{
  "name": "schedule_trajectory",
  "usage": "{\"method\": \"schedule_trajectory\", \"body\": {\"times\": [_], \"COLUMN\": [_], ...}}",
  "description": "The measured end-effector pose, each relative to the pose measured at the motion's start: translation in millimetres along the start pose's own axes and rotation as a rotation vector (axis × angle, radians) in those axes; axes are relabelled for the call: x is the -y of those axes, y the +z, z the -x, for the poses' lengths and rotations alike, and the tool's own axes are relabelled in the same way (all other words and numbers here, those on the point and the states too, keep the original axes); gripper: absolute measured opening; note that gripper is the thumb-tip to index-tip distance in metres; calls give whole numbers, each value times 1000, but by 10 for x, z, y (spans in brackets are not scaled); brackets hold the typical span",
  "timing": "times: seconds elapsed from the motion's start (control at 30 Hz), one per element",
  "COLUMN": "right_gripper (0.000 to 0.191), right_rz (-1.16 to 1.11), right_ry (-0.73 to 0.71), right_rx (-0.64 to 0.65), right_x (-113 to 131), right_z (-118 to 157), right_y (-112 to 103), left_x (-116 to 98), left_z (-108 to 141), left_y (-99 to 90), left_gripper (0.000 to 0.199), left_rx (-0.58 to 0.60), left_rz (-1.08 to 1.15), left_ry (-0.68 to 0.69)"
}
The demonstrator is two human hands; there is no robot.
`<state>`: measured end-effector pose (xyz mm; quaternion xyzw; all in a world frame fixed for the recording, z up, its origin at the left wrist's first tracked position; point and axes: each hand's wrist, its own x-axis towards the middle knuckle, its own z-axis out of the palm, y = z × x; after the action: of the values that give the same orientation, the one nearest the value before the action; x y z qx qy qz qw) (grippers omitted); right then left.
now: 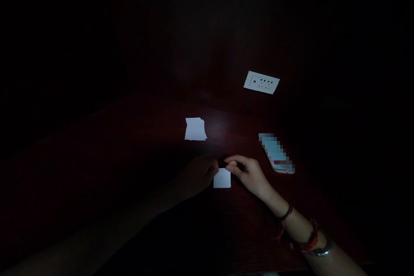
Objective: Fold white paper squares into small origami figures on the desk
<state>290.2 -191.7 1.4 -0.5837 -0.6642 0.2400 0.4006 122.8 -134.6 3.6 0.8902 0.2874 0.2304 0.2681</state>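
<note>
The left hand [207,169] and the right hand [243,168] are positioned close together above the dark red table [145,138], with fingers curled at the upper corners of a small white paper [222,178]. The thumb and index finger of the right hand are bending toward each other at the upper right corner; the left hand is lying in shadow at the upper left corner. Whether either hand is gripping the paper cannot be determined. A stack of white papers [195,129] with uneven edges is lying beyond the hands, slightly to the left. A phone [277,153] with a blurred screen is resting to the right of the right hand. A white socket panel [261,82] is sitting farther back, above the phone in the view. The right wrist and forearm are carrying a dark red cord [286,214], a red bracelet [313,241] and a silver bangle [325,248].
</note>
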Motion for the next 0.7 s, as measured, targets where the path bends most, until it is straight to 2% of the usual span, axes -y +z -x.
{"method": "schedule_trajectory", "body": {"times": [0.1,0.2,0.3,0.37,0.5,0.63,0.7], "right_gripper": [25,25,21,21,23,25,25], "right_rz": [2,-12,77,160,367,513,539], "right_ry": [8,38,-8,-118,-349,-393,-392], "right_rx": [70,113,40,11,185,320,329], "right_x": [-28,-72,-50,5,82,56,52], "right_z": [-1,-7,-5,5,32,49,56], "right_y": [-11,-40,-83,-104,-106,-94,-100], "left_x": [33,93,166,212,274,288,295], "left_z": [9,19,20,14,-3,7,23], "left_y": [14,14,15,27,60,-1,-70], "left_gripper": [20,20,21,21,15,17,22], "left_rx": [-25,-74,-88,-78,-80,-71,42], "left_rz": [-9,-41,-66,-85,-235,-365,-347], "left_ry": [6,-24,-43,-29,38,77,202]}}
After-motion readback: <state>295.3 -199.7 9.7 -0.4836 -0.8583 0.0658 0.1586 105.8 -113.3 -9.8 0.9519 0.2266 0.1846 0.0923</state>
